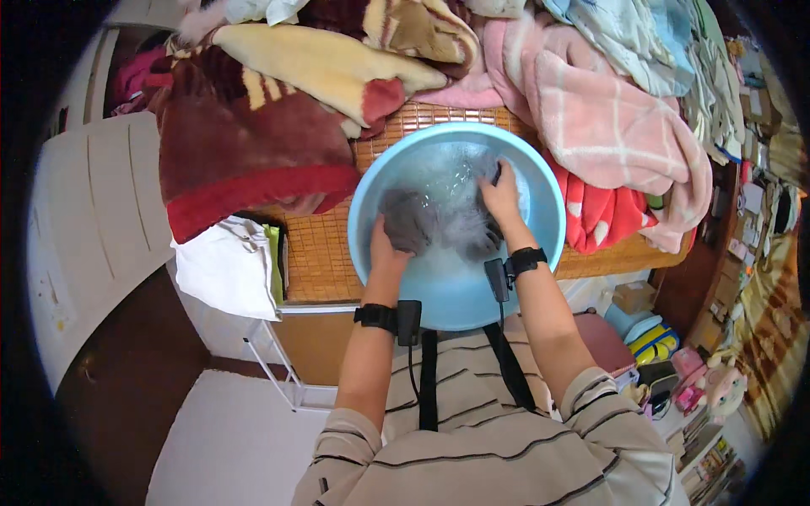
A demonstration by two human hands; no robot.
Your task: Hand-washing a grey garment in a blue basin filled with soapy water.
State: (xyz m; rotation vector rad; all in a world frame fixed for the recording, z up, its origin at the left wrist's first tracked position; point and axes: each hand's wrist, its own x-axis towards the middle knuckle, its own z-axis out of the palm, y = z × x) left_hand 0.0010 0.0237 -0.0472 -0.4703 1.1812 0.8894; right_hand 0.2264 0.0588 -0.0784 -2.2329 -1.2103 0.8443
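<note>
A light blue plastic basin stands in front of me on a woven bamboo mat, with cloudy, sudsy water inside. A dark grey cloth lies partly under the water. My left hand grips its left part near the basin's left side, the fingertips hidden by fabric and water. My right hand is at the right side of the water, with its thumb and fingers closed on a dark part of cloth. Whether both hands hold one piece is unclear. Each wrist wears a black strap with a small black device.
A maroon and cream plush blanket lies to the left and behind the basin. Pink checked and red blankets lie to the right. Folded white cloth sits at the left front edge. Shelves with boxes stand far right.
</note>
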